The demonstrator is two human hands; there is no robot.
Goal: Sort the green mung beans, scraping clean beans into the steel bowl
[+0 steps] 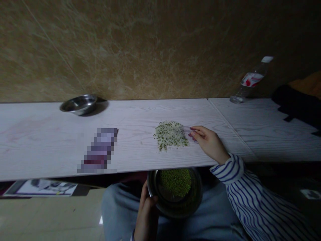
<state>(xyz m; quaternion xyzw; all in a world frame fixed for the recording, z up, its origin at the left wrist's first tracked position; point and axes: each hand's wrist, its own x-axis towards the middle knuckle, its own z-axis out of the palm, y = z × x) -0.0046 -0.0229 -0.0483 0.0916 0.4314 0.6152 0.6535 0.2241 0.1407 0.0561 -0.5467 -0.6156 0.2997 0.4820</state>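
Note:
A loose pile of white grains, looking like rice, mixed with green beans [169, 135] lies spread on the white wood-grain table [135, 134]. At the pile's right edge my right hand [207, 142] pinches a thin see-through purplish piece [187, 129], whose far end meets the grains; its exact kind is unclear. Below the table's front edge, over my lap, my left hand [148, 209] grips the left rim of a metal bowl [198, 197]. Inside the bowl rest many small green beans [177, 180], looking like mung beans. The table edge hides the bowl's far rim.
An empty-looking steel bowl [79, 104] stands at the back left by the marbled wall [125, 50]. A blurred-out flat object [99, 150] lies at the left front. Toward the back right are a plastic bottle [252, 80] and dark cloth [296, 103].

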